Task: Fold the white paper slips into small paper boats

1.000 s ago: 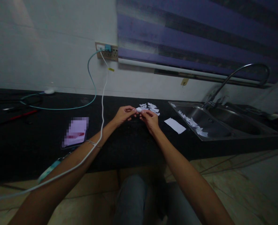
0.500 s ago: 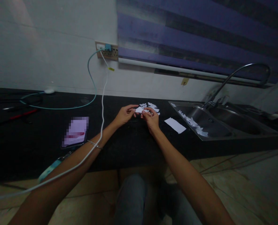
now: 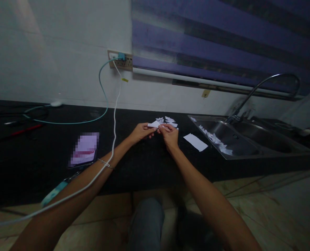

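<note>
My left hand [image 3: 141, 131] and my right hand [image 3: 169, 134] meet over the black counter [image 3: 134, 157], and both pinch one small white folded paper piece [image 3: 154, 124] between their fingertips. Just behind the hands lies a little pile of folded white paper pieces [image 3: 168, 121]. A flat white paper slip [image 3: 196, 142] rests on the counter to the right of my right hand.
A steel sink [image 3: 249, 141] with a curved tap [image 3: 270, 83] holds several white paper scraps [image 3: 218, 143]. A phone [image 3: 84, 149] lies at the left. A white cable [image 3: 115, 115] and a teal cable [image 3: 102, 94] run from the wall socket [image 3: 119, 58].
The paper piece has been turned and worked a little between my fingertips. The view has shifted slightly downward; both hands stay at the same spot.
</note>
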{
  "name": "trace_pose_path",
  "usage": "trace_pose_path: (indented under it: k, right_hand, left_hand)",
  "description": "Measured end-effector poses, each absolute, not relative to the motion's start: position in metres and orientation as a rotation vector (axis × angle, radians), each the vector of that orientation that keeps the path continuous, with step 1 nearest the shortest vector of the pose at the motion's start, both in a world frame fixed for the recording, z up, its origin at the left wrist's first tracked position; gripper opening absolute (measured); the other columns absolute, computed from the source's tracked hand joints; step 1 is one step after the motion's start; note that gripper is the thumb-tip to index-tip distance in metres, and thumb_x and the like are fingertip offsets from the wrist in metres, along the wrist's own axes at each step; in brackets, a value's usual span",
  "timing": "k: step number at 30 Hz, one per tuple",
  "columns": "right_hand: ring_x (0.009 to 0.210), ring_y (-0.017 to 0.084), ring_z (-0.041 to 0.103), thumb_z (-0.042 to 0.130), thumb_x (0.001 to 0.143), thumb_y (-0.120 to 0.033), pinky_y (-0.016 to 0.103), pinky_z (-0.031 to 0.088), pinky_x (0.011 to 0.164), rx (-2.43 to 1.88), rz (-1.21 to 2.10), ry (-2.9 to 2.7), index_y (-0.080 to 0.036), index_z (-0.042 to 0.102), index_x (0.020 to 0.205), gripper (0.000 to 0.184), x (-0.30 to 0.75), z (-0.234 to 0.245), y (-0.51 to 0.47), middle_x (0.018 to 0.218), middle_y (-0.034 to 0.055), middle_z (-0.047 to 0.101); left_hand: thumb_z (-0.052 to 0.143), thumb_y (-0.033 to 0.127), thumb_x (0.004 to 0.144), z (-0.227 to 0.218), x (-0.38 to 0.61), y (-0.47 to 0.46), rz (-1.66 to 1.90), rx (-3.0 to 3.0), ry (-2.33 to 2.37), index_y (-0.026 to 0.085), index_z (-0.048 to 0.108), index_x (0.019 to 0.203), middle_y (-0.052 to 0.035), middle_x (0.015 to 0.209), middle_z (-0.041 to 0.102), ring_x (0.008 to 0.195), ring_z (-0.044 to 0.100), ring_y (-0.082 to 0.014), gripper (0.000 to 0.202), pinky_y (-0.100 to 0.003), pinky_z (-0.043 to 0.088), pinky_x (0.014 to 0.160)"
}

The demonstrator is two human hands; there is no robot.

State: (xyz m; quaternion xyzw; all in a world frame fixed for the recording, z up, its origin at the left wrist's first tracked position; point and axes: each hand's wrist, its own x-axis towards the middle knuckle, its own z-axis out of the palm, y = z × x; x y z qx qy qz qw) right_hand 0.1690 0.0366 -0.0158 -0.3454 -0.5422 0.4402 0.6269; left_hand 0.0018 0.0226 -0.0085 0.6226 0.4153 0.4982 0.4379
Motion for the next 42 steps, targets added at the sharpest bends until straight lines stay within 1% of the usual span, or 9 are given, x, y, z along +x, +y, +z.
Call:
trace_pose_path:
  k: [3, 9, 15, 21, 24, 27, 32, 34, 42]
  right_hand:
    - [0.065, 0.019, 0.069, 0.080, 0.067, -0.042, 0.033, 0.057, 0.067, -0.748, 1.006, -1.234, -0.016, 0.070, 0.085, 0.033, 0.167, -0.013, 0.035, 0.071, 0.0039, 0.073]
    - [0.069, 0.020, 0.069, 0.079, 0.068, -0.042, 0.035, 0.057, 0.071, -0.741, 0.955, -1.256, -0.017, 0.072, 0.082, 0.029, 0.168, -0.012, 0.035, 0.077, 0.0056, 0.074]
    - [0.070, 0.021, 0.070, 0.079, 0.068, -0.039, 0.036, 0.058, 0.071, -0.719, 1.008, -1.287, -0.017, 0.074, 0.082, 0.027, 0.166, -0.012, 0.034, 0.079, 0.0063, 0.075]
    - [0.078, 0.022, 0.071, 0.077, 0.072, -0.038, 0.037, 0.057, 0.078, -0.744, 0.817, -1.389, -0.019, 0.077, 0.083, 0.022, 0.168, -0.009, 0.031, 0.084, 0.0064, 0.076]
    - [0.084, 0.022, 0.070, 0.073, 0.077, -0.036, 0.035, 0.057, 0.078, -0.720, 0.701, -1.484, -0.020, 0.077, 0.082, 0.017, 0.168, -0.006, 0.024, 0.087, 0.0063, 0.076]
    - [0.089, 0.021, 0.069, 0.073, 0.079, -0.034, 0.034, 0.056, 0.078, -0.663, 0.649, -1.591, -0.021, 0.077, 0.084, 0.015, 0.166, -0.005, 0.017, 0.092, 0.0070, 0.075]
    - [0.091, 0.021, 0.069, 0.068, 0.082, -0.048, 0.035, 0.056, 0.081, -0.675, 0.866, -1.680, -0.022, 0.075, 0.101, 0.033, 0.167, -0.005, 0.020, 0.101, 0.0068, 0.075]
    - [0.085, 0.021, 0.069, 0.065, 0.083, -0.053, 0.035, 0.056, 0.077, -0.671, 0.964, -1.665, -0.022, 0.075, 0.100, 0.036, 0.169, -0.007, 0.024, 0.096, 0.0066, 0.075]
    - [0.082, 0.019, 0.069, 0.074, 0.077, -0.041, 0.034, 0.055, 0.079, -0.673, 1.047, -1.773, -0.021, 0.076, 0.089, 0.024, 0.174, -0.010, 0.025, 0.091, 0.0052, 0.076]
  left_hand:
    - [0.073, 0.043, 0.081, -0.010, 0.001, 0.022, 1.234, 1.541, 1.021, 0.013, 0.074, 0.092, -0.0057, 0.069, 0.069, 0.051, 0.058, -0.0077, 0.032, -0.019, 0.036, 0.045]
    - [0.075, 0.042, 0.080, -0.004, 0.005, 0.016, 1.290, 1.560, 1.012, 0.012, 0.074, 0.092, -0.0032, 0.064, 0.067, 0.049, 0.056, -0.0073, 0.032, -0.018, 0.036, 0.044]
    - [0.071, 0.047, 0.082, 0.009, 0.004, 0.009, 1.288, 1.671, 0.943, 0.010, 0.070, 0.073, -0.0060, 0.060, 0.068, 0.049, 0.060, -0.0099, 0.038, -0.019, 0.038, 0.045]
    - [0.070, 0.052, 0.081, 0.007, 0.004, 0.012, 1.257, 1.410, 0.975, 0.013, 0.068, 0.081, -0.0040, 0.059, 0.066, 0.040, 0.053, -0.0072, 0.039, -0.018, 0.027, 0.037]
    - [0.068, 0.055, 0.082, 0.006, 0.008, 0.010, 1.273, 1.268, 0.902, 0.016, 0.067, 0.095, -0.0015, 0.062, 0.064, 0.044, 0.056, -0.0074, 0.041, -0.017, 0.032, 0.039]
    - [0.073, 0.050, 0.080, 0.008, 0.009, 0.007, 1.331, 1.211, 0.846, 0.017, 0.064, 0.091, 0.0006, 0.065, 0.062, 0.049, 0.056, -0.0061, 0.036, -0.015, 0.038, 0.044]
    - [0.074, 0.047, 0.077, 0.009, 0.000, 0.008, 1.343, 1.258, 0.824, 0.016, 0.058, 0.074, 0.0028, 0.058, 0.055, 0.044, 0.048, -0.0037, 0.036, -0.015, 0.030, 0.039]
    - [0.074, 0.048, 0.076, 0.009, -0.005, 0.010, 1.326, 1.292, 0.807, 0.016, 0.059, 0.074, 0.0030, 0.057, 0.054, 0.043, 0.045, -0.0036, 0.036, -0.015, 0.028, 0.037]
    - [0.073, 0.056, 0.076, 0.010, -0.011, 0.011, 1.227, 1.436, 0.903, 0.017, 0.062, 0.069, 0.0021, 0.050, 0.054, 0.037, 0.040, -0.0042, 0.041, -0.020, 0.021, 0.036]
